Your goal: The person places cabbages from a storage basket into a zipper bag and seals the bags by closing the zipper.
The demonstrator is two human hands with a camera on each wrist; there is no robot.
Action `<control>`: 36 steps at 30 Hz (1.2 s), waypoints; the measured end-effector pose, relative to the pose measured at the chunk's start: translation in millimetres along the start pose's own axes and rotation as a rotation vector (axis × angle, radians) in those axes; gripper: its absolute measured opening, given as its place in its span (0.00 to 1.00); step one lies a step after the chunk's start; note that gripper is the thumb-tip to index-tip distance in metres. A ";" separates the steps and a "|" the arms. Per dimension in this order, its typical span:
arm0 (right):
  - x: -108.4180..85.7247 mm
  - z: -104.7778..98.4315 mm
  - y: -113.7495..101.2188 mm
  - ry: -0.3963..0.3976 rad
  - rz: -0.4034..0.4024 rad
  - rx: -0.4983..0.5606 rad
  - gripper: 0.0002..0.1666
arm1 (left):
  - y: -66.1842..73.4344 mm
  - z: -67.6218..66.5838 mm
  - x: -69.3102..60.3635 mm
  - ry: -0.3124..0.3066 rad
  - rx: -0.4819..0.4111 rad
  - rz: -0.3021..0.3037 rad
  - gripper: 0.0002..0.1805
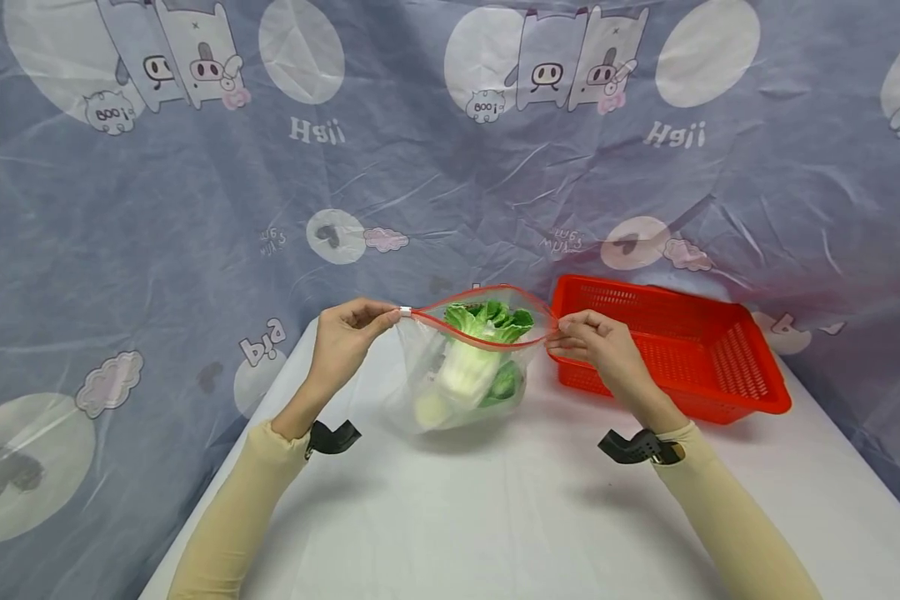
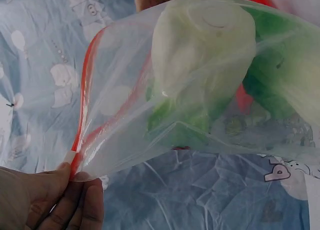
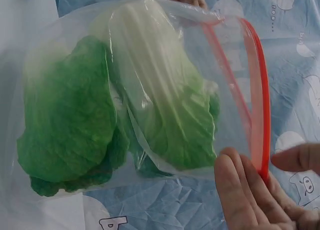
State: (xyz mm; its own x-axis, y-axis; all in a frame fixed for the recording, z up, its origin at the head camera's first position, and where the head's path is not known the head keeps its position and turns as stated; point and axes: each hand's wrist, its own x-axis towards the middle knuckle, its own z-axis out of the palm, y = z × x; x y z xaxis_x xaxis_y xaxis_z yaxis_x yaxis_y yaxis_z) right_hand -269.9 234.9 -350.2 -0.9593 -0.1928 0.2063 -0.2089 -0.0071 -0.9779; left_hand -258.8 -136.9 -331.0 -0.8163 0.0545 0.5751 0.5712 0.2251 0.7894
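Note:
A clear zip bag point(image 1: 412, 367) with a red zip edge hangs between the two hands above the table, its mouth spread wide. Inside lie two leafy cabbages: one pale-stemmed cabbage point(image 1: 468, 371) with leaves toward the mouth, and a second, greener cabbage point(image 3: 70, 115) beside it. The left hand point(image 1: 345, 337) pinches the left end of the red edge at the white slider point(image 1: 405, 311). At the opposite corner, the right hand point(image 1: 607, 350) holds the edge between its thumb point(image 3: 295, 157) and rather straight fingers.
A red perforated plastic basket point(image 1: 750, 358) stands at the right rear of the white table point(image 1: 465, 525), just beyond the right hand. Behind the table hangs a blue-grey cartoon-print cloth point(image 1: 420, 167). Both wrists carry black camera mounts point(image 1: 333, 437).

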 end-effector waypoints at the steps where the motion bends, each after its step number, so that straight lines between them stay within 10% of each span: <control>1: 0.2 -0.1 -0.7 -0.024 -0.003 -0.001 0.19 | -0.7 0.5 0.3 0.000 -0.009 -0.006 0.10; 17: 25.6 17.0 21.8 0.015 -0.066 -0.094 0.21 | 37.1 -2.9 3.0 0.071 0.033 0.036 0.09; 27: 45.6 28.8 54.7 0.082 -0.046 -0.295 0.19 | 31.8 11.9 1.9 0.022 0.078 0.086 0.08; 36: 26.5 52.6 16.4 0.156 -0.447 -0.589 0.16 | 10.7 42.7 -1.8 -0.034 0.126 0.227 0.05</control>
State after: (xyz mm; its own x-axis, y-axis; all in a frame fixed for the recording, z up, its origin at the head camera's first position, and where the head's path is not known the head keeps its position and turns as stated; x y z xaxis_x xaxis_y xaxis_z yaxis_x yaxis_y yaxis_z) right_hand -288.8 178.1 -362.6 -0.7662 -0.1533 0.6241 -0.6092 0.4823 -0.6295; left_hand -254.8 -93.1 -332.7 -0.6721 0.1496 0.7252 0.7265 0.3229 0.6067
